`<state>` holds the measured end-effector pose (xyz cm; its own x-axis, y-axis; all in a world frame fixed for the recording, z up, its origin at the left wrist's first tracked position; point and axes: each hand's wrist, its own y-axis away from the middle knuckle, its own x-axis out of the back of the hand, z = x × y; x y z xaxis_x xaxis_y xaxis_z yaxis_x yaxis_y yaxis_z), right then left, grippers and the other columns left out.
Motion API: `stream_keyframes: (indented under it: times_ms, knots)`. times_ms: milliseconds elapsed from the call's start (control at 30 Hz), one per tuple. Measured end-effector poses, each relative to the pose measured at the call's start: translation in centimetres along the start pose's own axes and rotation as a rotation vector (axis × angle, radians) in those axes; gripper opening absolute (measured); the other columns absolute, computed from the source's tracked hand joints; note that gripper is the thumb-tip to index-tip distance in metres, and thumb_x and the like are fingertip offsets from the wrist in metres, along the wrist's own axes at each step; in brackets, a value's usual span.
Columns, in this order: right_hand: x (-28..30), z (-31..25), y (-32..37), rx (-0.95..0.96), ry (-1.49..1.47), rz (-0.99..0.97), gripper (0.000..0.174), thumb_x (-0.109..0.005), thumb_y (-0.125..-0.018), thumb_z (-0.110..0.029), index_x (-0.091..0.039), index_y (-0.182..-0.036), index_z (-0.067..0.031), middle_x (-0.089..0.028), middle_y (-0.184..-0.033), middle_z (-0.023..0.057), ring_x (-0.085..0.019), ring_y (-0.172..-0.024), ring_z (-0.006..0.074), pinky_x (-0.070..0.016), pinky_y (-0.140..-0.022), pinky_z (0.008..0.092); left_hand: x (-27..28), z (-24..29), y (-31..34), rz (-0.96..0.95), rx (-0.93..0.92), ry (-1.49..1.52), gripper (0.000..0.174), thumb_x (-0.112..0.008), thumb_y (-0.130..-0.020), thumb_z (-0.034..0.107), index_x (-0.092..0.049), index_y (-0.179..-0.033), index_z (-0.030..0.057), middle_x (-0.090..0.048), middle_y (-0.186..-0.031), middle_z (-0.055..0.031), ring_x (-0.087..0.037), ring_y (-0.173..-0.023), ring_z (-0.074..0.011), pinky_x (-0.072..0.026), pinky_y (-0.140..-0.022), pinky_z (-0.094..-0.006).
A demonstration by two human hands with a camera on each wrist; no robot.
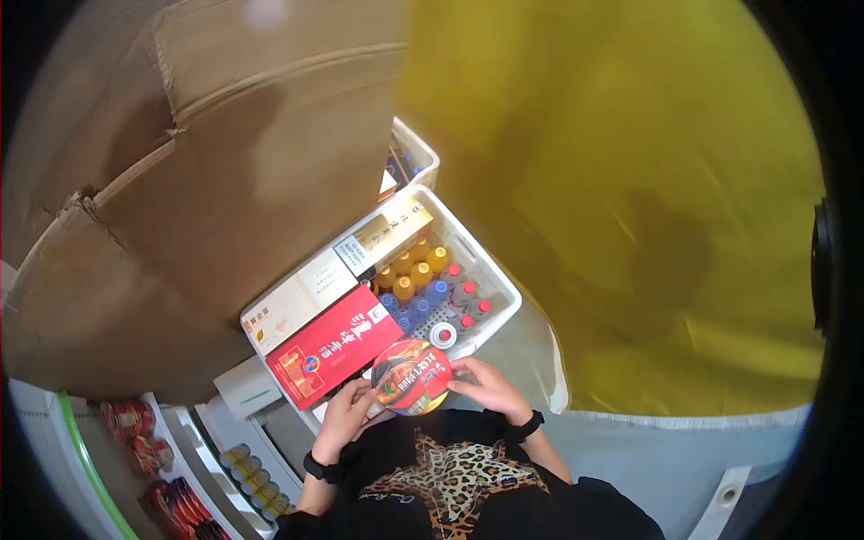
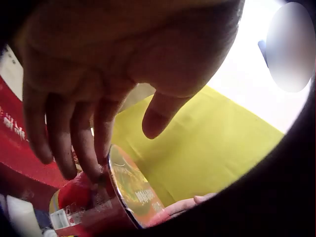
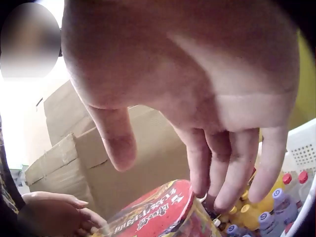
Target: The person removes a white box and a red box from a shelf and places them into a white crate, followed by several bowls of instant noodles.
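Observation:
A round instant noodle tub with a red printed lid is between both hands in front of the torso, close to the crate's near edge. The left hand has its fingertips against one side of the tub; in the left wrist view its thumb stands apart from the lid. On the other side, the right hand touches the tub near its rim. In the right wrist view, the right hand's fingers extend down behind the lid, with the thumb spread away from it.
A white crate holds a red box, a long pale carton and several bottles with orange, blue and red caps. Large cardboard stands at the left, a yellow sheet at the right. Shelves with red packets are lower left.

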<state>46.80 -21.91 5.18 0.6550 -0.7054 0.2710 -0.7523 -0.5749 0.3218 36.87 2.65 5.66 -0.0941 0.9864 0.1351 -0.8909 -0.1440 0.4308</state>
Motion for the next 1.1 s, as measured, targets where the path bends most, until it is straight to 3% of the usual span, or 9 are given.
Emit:
stream_keyframes:
  times_ms: [267, 500, 567, 600, 633, 700, 833, 900, 1100]
  knots:
    - [5.5, 1.1, -4.6, -0.021, -0.090, -0.170, 0.036, -0.062, -0.078, -0.023, -0.050, -0.102, -0.0002, -0.056, -0.101, 0.0113, -0.054, -0.095, 0.0201, -0.0422, -0.082, 0.0321, -2.9, 2.6, -3.2, 0.105, -0.044, 0.095, 0.027, -0.051, -0.086, 0.013, -0.051, -0.106, -0.0051, -0.059, -0.096, -0.0122, -0.056, -0.092, -0.0160, -0.0428, -0.080, -0.0265]
    - [11.2, -1.0, -9.6, 0.033, 0.175, -0.312, 0.038, -0.062, -0.077, -0.028, -0.049, -0.101, -0.0002, -0.056, -0.100, 0.0122, -0.053, -0.099, 0.0234, -0.0415, -0.084, 0.0328, -6.7, 4.1, -5.6, 0.277, -0.009, 0.220, 0.031, -0.049, -0.086, 0.012, -0.045, -0.113, -0.0035, -0.059, -0.096, -0.0115, -0.057, -0.089, -0.0164, -0.0450, -0.075, -0.0257]
    - [12.2, -1.3, -10.5, 0.064, 0.110, -0.326, 0.038, -0.061, -0.078, -0.027, -0.047, -0.102, -0.0004, -0.056, -0.100, 0.0128, -0.053, -0.099, 0.0233, -0.0416, -0.083, 0.0327, -7.4, 4.4, -6.2, 0.256, 0.167, 0.308, 0.034, -0.049, -0.086, 0.012, -0.042, -0.116, -0.0018, -0.059, -0.094, -0.0105, -0.059, -0.080, -0.0148, -0.0470, -0.066, -0.0244]
    - [12.6, -1.0, -11.0, 0.041, 0.126, -0.331, 0.036, -0.060, -0.079, -0.026, -0.046, -0.101, -0.0001, -0.056, -0.100, 0.0129, -0.054, -0.097, 0.0225, -0.0417, -0.083, 0.0324, -8.2, 4.8, -6.5, 0.289, 0.121, 0.354, 0.036, -0.052, -0.085, 0.013, -0.041, -0.117, -0.0004, -0.059, -0.090, -0.0100, -0.060, -0.072, -0.0131, -0.0466, -0.057, -0.0230]
    - [13.0, -0.4, -11.5, 0.053, 0.129, -0.350, 0.036, -0.060, -0.079, -0.026, -0.046, -0.101, -0.0001, -0.056, -0.100, 0.0129, -0.054, -0.097, 0.0225, -0.0417, -0.083, 0.0324, -8.7, 5.0, -6.7, 0.311, 0.119, 0.359, 0.036, -0.052, -0.085, 0.013, -0.041, -0.117, -0.0004, -0.059, -0.090, -0.0100, -0.060, -0.072, -0.0131, -0.0466, -0.057, -0.0230]
    - [13.8, 0.5, -12.5, -0.035, -0.056, -0.362, 0.025, -0.060, -0.080, -0.018, -0.048, -0.096, -0.0019, -0.057, -0.092, 0.0063, -0.053, -0.086, 0.0140, -0.0426, -0.078, 0.0281, -9.6, 5.5, -7.1, 0.293, 0.165, 0.374, 0.035, -0.055, -0.084, 0.013, -0.042, -0.113, 0.0000, -0.060, -0.081, -0.0104, -0.059, -0.067, -0.0129, -0.0459, -0.055, -0.0227]
    - [15.9, 0.7, -13.7, -0.011, 0.114, -0.426, 0.021, -0.058, -0.081, -0.020, -0.049, -0.090, -0.0032, -0.056, -0.083, 0.0039, -0.051, -0.077, 0.0102, -0.0418, -0.070, 0.0252, -11.9, 4.4, -8.3, 0.344, 0.194, 0.296, 0.032, -0.057, -0.082, 0.014, -0.042, -0.107, 0.0007, -0.059, -0.072, -0.0101, -0.059, -0.064, -0.0122, -0.0455, -0.054, -0.0222]
    - [16.8, 1.4, -14.1, 0.015, 0.234, -0.435, 0.025, -0.054, -0.081, -0.024, -0.048, -0.089, -0.0012, -0.058, -0.086, 0.0144, -0.057, -0.082, 0.0242, -0.0434, -0.071, 0.0321, -13.0, 4.0, -9.2, 0.295, 0.216, 0.265, 0.030, -0.058, -0.082, 0.014, -0.041, -0.103, 0.0016, -0.059, -0.067, -0.0097, -0.059, -0.062, -0.0121, -0.0454, -0.054, -0.0224]
    - [18.6, 4.8, -15.8, -0.115, 0.419, -0.381, 0.029, -0.054, -0.079, -0.029, -0.049, -0.088, -0.0018, -0.058, -0.083, 0.0159, -0.057, -0.079, 0.0269, -0.0436, -0.070, 0.0343, -15.2, 0.2, -14.0, 0.141, 0.317, 0.391, 0.034, -0.055, -0.084, 0.023, -0.041, -0.107, 0.0020, -0.060, -0.083, -0.0108, -0.060, -0.070, -0.0135, -0.0478, -0.060, -0.0227]
